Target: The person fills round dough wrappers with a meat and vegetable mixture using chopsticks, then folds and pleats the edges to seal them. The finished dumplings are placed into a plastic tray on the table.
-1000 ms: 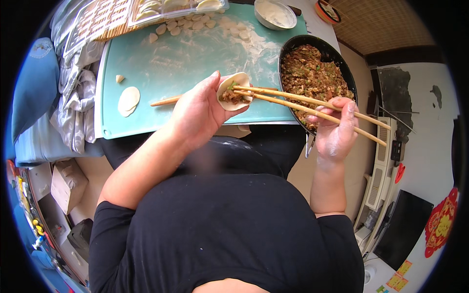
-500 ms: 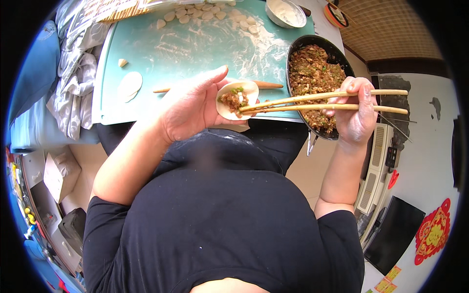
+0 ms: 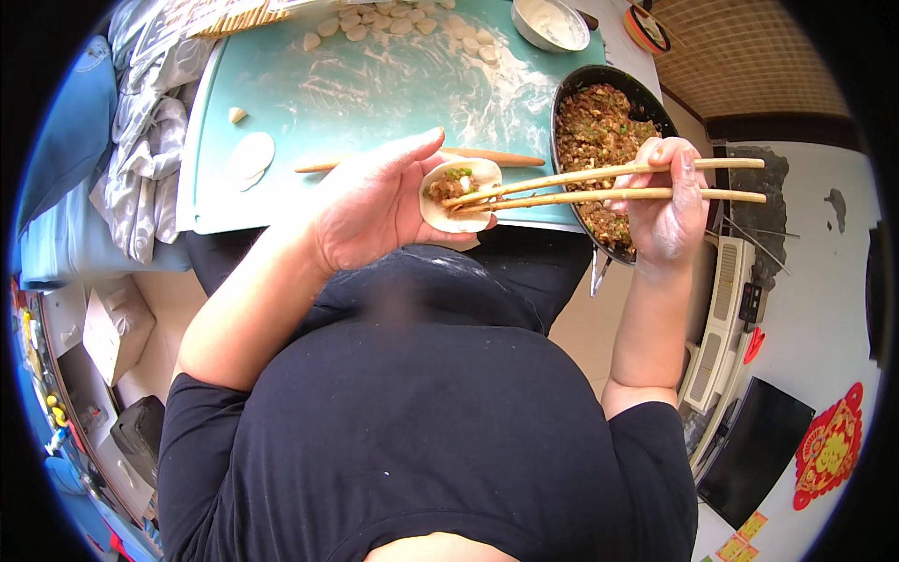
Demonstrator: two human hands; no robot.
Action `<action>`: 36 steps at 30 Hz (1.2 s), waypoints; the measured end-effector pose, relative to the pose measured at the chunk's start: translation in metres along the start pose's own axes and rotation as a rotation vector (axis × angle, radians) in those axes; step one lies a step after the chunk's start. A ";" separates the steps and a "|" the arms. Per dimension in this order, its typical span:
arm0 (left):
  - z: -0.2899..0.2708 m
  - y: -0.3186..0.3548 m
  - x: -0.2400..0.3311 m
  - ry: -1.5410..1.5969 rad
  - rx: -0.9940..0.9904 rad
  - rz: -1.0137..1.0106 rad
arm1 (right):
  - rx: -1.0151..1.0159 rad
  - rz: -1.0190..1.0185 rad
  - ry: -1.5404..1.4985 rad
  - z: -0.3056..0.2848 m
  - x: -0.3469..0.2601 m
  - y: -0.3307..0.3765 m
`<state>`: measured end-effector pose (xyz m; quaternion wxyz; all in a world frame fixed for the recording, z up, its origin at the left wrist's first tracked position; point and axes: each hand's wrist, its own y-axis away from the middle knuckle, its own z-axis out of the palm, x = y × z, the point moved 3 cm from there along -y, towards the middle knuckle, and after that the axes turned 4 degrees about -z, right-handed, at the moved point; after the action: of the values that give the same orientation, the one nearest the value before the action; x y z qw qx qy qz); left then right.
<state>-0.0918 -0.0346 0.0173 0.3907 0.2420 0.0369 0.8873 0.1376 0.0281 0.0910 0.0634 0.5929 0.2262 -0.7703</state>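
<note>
A round dumpling wrapper (image 3: 483, 176) rests across the fingers of my left hand (image 3: 361, 211), which cradles it palm up. Brown-and-green filling (image 3: 453, 184) sits in its middle. My right hand (image 3: 670, 215) grips a pair of long wooden chopsticks (image 3: 552, 179), their tips touching that filling. Just behind the right hand is a black pan (image 3: 560, 105) of minced filling (image 3: 599, 117). A tapered rolling pin (image 3: 506, 157) lies on the green mat (image 3: 248, 80) beyond my left hand, partly hidden by it.
Flat wrappers (image 3: 253, 155) overlap at the mat's left, near a small dough lump (image 3: 237, 114). Several dough pieces (image 3: 401, 25) lie along the far side. A bowl of flour (image 3: 552, 26) stands at the far right. Crumpled grey-patterned cloth (image 3: 159, 140) borders the mat's left.
My right hand has shifted a little left, and the chopstick tips are farther into the filling on the wrapper. The left hand and wrapper have moved slightly right.
</note>
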 end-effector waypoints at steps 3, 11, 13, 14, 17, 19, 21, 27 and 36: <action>-0.001 0.001 -0.001 -0.008 0.013 0.011 | 0.029 -0.009 0.001 -0.004 0.003 0.000; -0.004 0.001 0.001 -0.046 0.023 0.050 | 0.141 0.016 -0.058 -0.011 0.016 0.001; -0.005 0.002 0.002 -0.056 0.076 0.093 | 0.126 -0.045 -0.080 -0.004 0.009 0.004; -0.005 0.003 0.001 -0.061 0.103 0.116 | 0.120 -0.065 -0.106 0.000 0.007 0.005; -0.005 0.002 0.001 -0.035 0.184 0.144 | 0.130 -0.096 -0.030 0.019 0.010 0.008; -0.003 0.003 0.002 0.011 0.165 0.163 | 0.110 -0.110 0.027 0.021 0.014 0.010; -0.002 0.004 0.004 0.033 0.150 0.169 | 0.123 -0.101 0.038 0.018 0.013 0.009; -0.002 0.008 0.005 0.037 0.151 0.177 | 0.191 -0.066 -0.091 0.002 0.010 0.007; 0.002 0.009 0.003 -0.020 0.091 0.135 | 0.056 -0.022 -0.025 -0.005 0.005 0.005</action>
<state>-0.0988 -0.0389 0.0228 0.3189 0.2704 0.0568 0.9066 0.1429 0.0267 0.0842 0.0409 0.5823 0.2101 -0.7843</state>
